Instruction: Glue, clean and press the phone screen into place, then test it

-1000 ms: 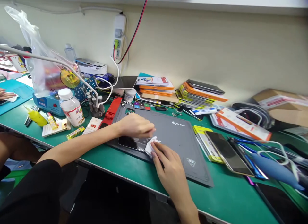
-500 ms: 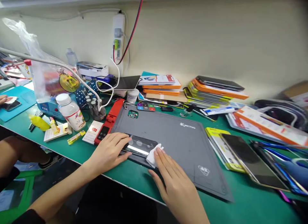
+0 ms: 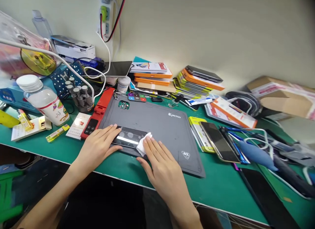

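A black phone screen [image 3: 129, 136] lies flat on the grey work mat [image 3: 157, 120], with light glaring off its glossy face. My left hand [image 3: 99, 144] grips its left end, fingers over the far side and thumb along the near edge. At the right end, a crumpled white tissue [image 3: 142, 146] is pressed against the glass under the fingertips of my right hand [image 3: 163, 168]. The fingers of that hand are close together and nearly straight, its thumb apart. Both ends of the screen are partly hidden, one by my left hand and the other by the tissue.
A red folding device [image 3: 98, 111] borders the mat's left side, beside a white bottle [image 3: 46, 101] and a screwdriver stand [image 3: 80, 96]. Stacked boxes [image 3: 151, 74] line the wall. To the right lie another phone [image 3: 219, 140], cables and tools [image 3: 258, 153].
The camera view has turned to the right, so the scene sits further left and more of the right side shows. Both hands keep their places on the screen and tissue.
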Available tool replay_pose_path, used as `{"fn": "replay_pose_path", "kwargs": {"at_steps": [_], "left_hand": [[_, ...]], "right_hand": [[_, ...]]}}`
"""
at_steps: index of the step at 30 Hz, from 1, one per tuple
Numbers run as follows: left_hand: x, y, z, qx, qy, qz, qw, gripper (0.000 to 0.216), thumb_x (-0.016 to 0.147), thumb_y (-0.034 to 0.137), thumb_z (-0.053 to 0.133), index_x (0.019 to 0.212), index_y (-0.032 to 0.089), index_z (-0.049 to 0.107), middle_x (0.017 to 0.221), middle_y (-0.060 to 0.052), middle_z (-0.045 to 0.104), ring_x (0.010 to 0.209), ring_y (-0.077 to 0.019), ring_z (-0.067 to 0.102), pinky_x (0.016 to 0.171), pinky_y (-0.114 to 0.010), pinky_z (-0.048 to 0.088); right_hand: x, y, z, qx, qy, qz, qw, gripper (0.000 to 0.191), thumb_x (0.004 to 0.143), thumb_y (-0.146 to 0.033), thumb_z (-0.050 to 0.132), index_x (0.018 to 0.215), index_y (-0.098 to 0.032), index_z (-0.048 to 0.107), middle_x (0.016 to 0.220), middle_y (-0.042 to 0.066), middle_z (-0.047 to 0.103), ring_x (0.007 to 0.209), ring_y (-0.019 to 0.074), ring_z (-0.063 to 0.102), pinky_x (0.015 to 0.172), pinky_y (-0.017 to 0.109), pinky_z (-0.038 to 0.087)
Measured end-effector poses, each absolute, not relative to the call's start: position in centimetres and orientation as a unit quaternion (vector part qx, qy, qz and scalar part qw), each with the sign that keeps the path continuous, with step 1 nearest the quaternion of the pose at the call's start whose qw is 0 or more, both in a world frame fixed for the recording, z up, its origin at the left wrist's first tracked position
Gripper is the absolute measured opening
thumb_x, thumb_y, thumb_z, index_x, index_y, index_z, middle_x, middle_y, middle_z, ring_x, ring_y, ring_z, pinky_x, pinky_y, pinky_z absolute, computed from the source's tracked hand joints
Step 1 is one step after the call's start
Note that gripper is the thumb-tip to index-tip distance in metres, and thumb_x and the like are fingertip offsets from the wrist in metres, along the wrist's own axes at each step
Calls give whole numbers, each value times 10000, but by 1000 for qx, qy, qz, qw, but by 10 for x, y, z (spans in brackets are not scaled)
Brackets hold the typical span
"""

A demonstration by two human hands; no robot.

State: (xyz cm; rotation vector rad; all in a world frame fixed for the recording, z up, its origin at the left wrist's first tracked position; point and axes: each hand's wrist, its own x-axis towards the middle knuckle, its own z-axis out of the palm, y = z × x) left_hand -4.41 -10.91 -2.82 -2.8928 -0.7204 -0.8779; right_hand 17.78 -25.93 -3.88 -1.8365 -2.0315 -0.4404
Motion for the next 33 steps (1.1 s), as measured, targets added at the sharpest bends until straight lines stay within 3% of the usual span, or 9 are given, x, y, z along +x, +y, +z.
{"fn": "replay_pose_path", "kwargs": {"at_steps": [4, 7, 9, 11, 14, 24, 27, 30, 33], "left_hand": [[-46, -113, -24, -927, -230, -295, -22, 348, 1054, 476, 595, 1141, 154, 696, 1443, -148, 696, 1330, -279, 684, 1055, -413, 576], [-50, -116, -19, -901, -240, -356, -57, 254, 1095, 346, 566, 942, 183, 687, 1282, -82, 781, 1205, -232, 732, 1007, -369, 574], [-53, -117, -19, -879, -264, -394, -53, 272, 1102, 245, 525, 884, 184, 675, 1038, -50, 802, 999, -200, 740, 900, -354, 565], [-54, -118, -20, -864, -302, -401, -43, 330, 1106, 223, 490, 823, 181, 653, 846, -32, 725, 837, -183, 670, 804, -346, 530], [-54, -120, -24, -872, -323, -366, -32, 363, 1109, 256, 486, 779, 184, 618, 803, -30, 651, 816, -187, 605, 791, -351, 500], [-54, -119, -26, -899, -325, -292, -8, 118, 1072, 217, 533, 980, 183, 598, 1007, -57, 710, 1004, -233, 653, 877, -391, 469], [-55, -116, -25, -904, -306, -298, -19, 83, 1072, 215, 545, 1075, 184, 622, 1194, -80, 751, 1131, -236, 673, 949, -399, 472], [-54, -114, -26, -909, -292, -296, -14, 266, 1081, 252, 564, 1335, 187, 607, 1440, -100, 695, 1256, -241, 660, 1012, -408, 471], [-54, -113, -28, -913, -286, -290, 0, 449, 1078, 313, 591, 1500, 175, 529, 1470, -123, 680, 1236, -257, 675, 997, -416, 484]], "right_hand": [[177, -265, -42, -647, -722, -159, 188, 683, 1094, -393, 550, 1686, -138, 323, 1586, 173, 558, 1433, 331, 599, 1252, 573, 435], [187, -246, -43, -647, -721, -155, 195, 560, 1122, -371, 469, 1641, -162, 431, 1518, 136, 636, 1447, 347, 583, 1272, 665, 355], [192, -233, -43, -653, -717, -148, 195, 526, 1131, -396, 427, 1586, -149, 516, 1493, 137, 659, 1461, 359, 565, 1257, 674, 368], [194, -227, -44, -655, -713, -156, 197, 525, 1130, -414, 424, 1537, -115, 569, 1480, 163, 665, 1440, 360, 586, 1244, 644, 400], [189, -237, -49, -638, -719, -191, 199, 505, 1121, -400, 465, 1489, -85, 607, 1424, 188, 703, 1372, 361, 647, 1227, 601, 436], [173, -234, -49, -615, -717, -282, 166, 487, 1103, -424, 505, 1255, -30, 748, 1215, 239, 788, 1137, 345, 776, 1115, 515, 563], [172, -212, -43, -640, -700, -271, 164, 523, 1111, -440, 480, 1196, -11, 767, 1202, 256, 786, 1143, 353, 775, 1082, 511, 588], [163, -218, -42, -662, -681, -267, 166, 537, 1112, -443, 481, 1241, 8, 743, 1243, 263, 769, 1175, 362, 763, 1077, 516, 592], [149, -243, -44, -676, -668, -262, 167, 509, 1086, -421, 560, 1320, 7, 706, 1327, 261, 734, 1216, 365, 744, 1104, 521, 577]]}}
